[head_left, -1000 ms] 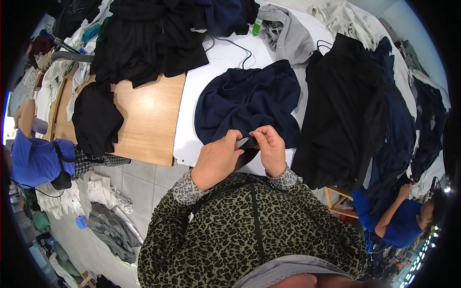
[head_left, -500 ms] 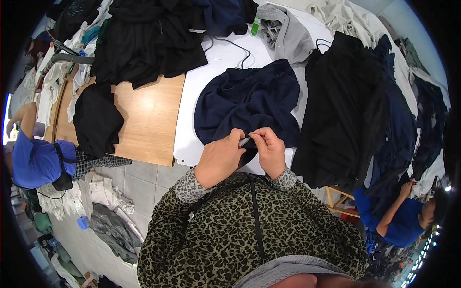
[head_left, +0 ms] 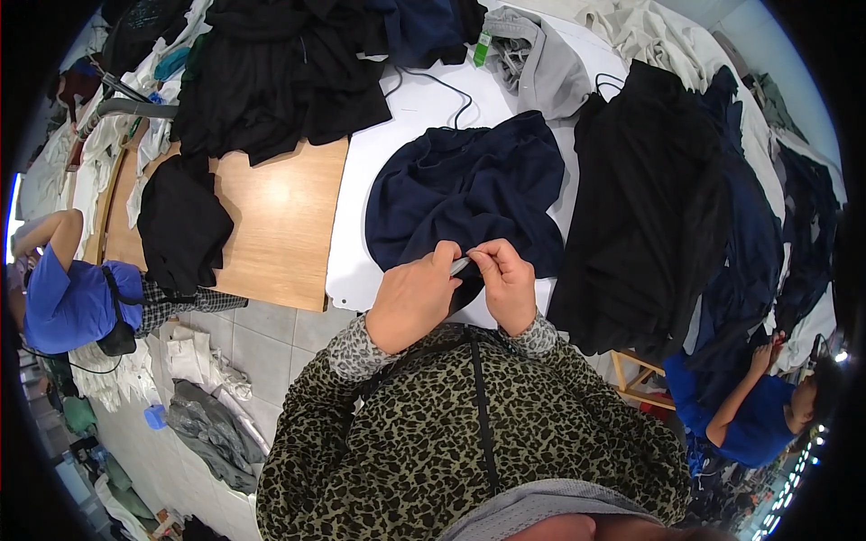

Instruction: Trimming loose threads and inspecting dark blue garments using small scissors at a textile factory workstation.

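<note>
A dark navy, soft fabric garment (head_left: 469,194) lies rumpled on the white-topped desk (head_left: 354,252), its nearest part reaching the desk's near edge, just beneath both hands. The left hand (head_left: 410,302) is closed, fingers curled around a small, pointed, silver-grey tool (head_left: 461,265) whose tip points toward the right hand (head_left: 507,284). The right hand has its thumb and forefinger pinched together at the near part of the navy garment, beside the tool's tip; what lies between those fingertips is too small to tell. Beyond the navy garment, a thin dark cord (head_left: 448,85) curves over the white top, and a light grey fabric garment with a green tag (head_left: 482,50) lies toward the desk's far right corner. A large black fabric garment (head_left: 645,207) is spread along the desk's right side and hangs past its near edge. Adjoining the desk's left edge is a light wooden board (head_left: 280,216), with a heap of black clothing (head_left: 289,77) across its far edge and a smaller bunched black cloth (head_left: 183,224) at its left edge.
</note>
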Demonstrator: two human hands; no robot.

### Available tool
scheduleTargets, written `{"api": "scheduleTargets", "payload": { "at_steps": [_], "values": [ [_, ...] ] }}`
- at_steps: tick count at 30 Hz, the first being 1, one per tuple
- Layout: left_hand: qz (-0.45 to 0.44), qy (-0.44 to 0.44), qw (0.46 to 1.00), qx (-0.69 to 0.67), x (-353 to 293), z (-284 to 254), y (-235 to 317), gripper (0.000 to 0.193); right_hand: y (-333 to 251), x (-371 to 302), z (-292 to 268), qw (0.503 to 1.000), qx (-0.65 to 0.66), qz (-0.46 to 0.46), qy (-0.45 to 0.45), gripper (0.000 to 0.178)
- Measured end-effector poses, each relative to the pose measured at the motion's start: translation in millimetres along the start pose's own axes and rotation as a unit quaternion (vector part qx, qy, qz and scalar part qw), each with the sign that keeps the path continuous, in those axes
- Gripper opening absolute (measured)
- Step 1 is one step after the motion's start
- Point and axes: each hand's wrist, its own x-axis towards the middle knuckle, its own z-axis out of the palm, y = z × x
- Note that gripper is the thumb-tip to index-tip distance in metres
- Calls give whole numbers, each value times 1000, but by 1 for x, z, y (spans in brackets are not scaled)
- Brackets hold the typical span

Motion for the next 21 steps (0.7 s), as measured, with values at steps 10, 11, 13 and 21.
{"api": "scheduleTargets", "payload": {
  "at_steps": [10, 11, 13, 21],
  "values": [
    [-78, -1, 989, -127, -7, -11, -10, 38, 11, 2, -5, 955, 250, 158, -12, 10],
    [-117, -6, 979, -166, -8, -12, -15, 39, 11, 2, -6, 955, 250, 159, -12, 10],
    [-104, 33, 973, -204, -7, -7, -20, 35, 8, 3, -8, 934, 312, 173, -17, 19],
    [-2, 130, 970, -203, 6, 22, -21, 21, 2, 3, -5, 933, 331, 134, -38, 34]
  ]
}}
